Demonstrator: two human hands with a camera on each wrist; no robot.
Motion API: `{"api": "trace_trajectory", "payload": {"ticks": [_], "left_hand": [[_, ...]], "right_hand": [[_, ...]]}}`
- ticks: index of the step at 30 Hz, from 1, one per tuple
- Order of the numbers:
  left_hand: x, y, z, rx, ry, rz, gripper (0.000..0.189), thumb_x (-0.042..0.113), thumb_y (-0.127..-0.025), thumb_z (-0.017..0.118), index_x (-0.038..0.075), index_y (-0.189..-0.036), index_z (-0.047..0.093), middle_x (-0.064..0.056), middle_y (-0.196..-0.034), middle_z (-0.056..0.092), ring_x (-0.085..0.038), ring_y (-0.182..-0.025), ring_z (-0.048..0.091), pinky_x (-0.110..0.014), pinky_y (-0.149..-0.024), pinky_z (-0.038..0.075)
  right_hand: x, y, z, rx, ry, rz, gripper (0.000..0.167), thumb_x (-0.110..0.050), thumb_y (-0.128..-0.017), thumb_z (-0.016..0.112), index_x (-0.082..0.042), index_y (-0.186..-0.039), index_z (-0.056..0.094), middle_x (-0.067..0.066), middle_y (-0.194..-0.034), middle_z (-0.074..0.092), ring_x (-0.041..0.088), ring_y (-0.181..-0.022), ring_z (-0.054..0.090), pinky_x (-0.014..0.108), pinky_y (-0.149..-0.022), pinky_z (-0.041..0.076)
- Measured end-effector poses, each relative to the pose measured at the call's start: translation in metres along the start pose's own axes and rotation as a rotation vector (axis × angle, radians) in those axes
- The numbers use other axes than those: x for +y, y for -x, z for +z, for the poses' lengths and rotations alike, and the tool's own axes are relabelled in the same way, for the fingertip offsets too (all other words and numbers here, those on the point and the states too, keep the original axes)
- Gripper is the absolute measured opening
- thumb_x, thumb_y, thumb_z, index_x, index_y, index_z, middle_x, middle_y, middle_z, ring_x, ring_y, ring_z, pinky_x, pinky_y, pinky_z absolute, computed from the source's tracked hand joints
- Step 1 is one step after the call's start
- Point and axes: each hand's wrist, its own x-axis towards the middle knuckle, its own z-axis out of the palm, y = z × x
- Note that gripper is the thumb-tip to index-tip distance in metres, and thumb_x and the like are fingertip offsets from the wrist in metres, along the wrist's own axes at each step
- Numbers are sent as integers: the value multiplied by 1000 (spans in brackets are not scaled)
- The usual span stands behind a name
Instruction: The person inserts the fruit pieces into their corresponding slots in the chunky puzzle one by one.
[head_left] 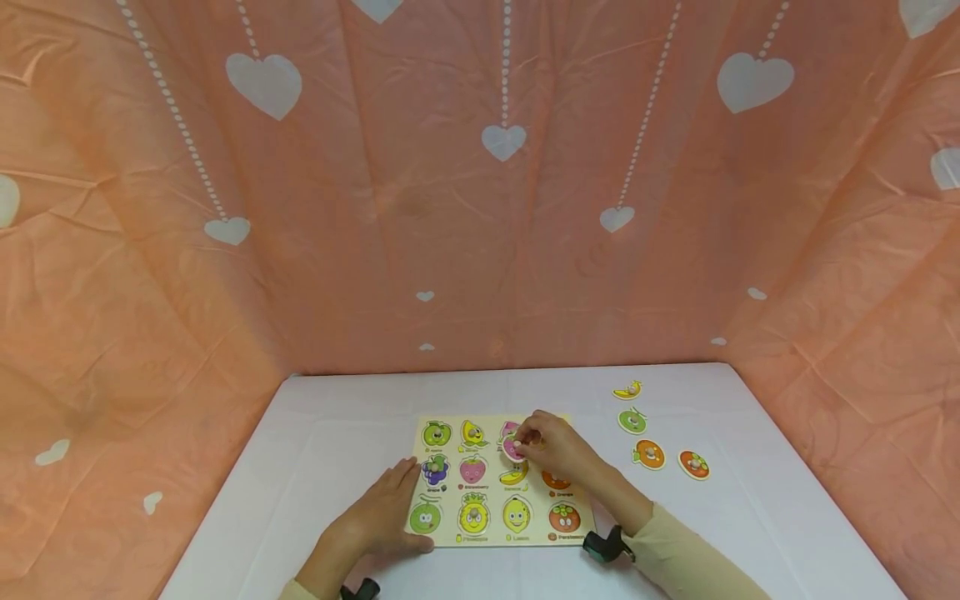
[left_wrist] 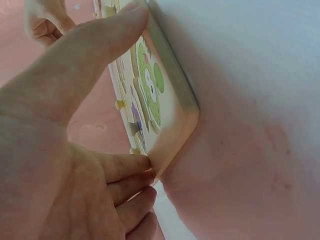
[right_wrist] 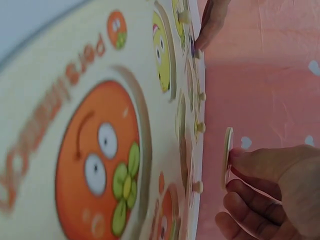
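A wooden fruit puzzle board with printed fruit pictures lies on the white table. At its near-left corner, my left hand touches the edges. In the left wrist view the thumb lies along one edge, while fingertips press the adjoining side. My right hand pinches a pink puzzle piece above the board's top row, beside a pink fruit picture. From the right wrist that pink piece appears edge-on, apart from the board. The persimmon picture fills the near side there.
Several loose pieces lie right of the board: a banana, a green round fruit, an orange and a persimmon. Small knobs stand up from the board. Behind the table hangs a pink cloth with hearts.
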Motion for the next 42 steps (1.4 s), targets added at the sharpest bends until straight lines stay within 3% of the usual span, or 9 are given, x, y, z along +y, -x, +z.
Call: {"api": "trace_trajectory", "payload": {"ticks": [11,22,32,42], "left_hand": [[-1,-1,0,-4,-10,1,123,49,-73,98,-12,-160,35,-29,-171,29,-45,-160,26,-58,-131,28],[0,-1,0,-11,-5,-1,122,48,-74,98,-11,-161,35,-28,-171,29,-45,-160,26,-58,-131,28],[0,-1,-1,-17,-37,11,120,49,-76,96,-12,-160,36,-28,-171,31,-42,-161,26,-55,-134,22],[0,0,-1,-18,-33,0,120,50,-76,96,-11,-160,36,-27,-171,31,-43,-161,26,-55,-134,22]], "right_hand": [[-12,-7,15,-52,-32,-91,7,-11,-96,82,-11,-94,75,-6,-89,60,8,-84,57,21,-73,55],[-21,-14,30,-119,1,-79,9,-13,-96,83,-12,-93,74,-7,-88,60,7,-82,55,21,-74,54],[-29,-19,41,-163,1,-91,9,-9,-95,82,-10,-92,73,-6,-88,60,6,-82,54,21,-72,53],[-35,-18,47,-186,-24,-9,7,-18,-98,80,-16,-97,74,-9,-92,58,8,-86,55,22,-75,51]]}}
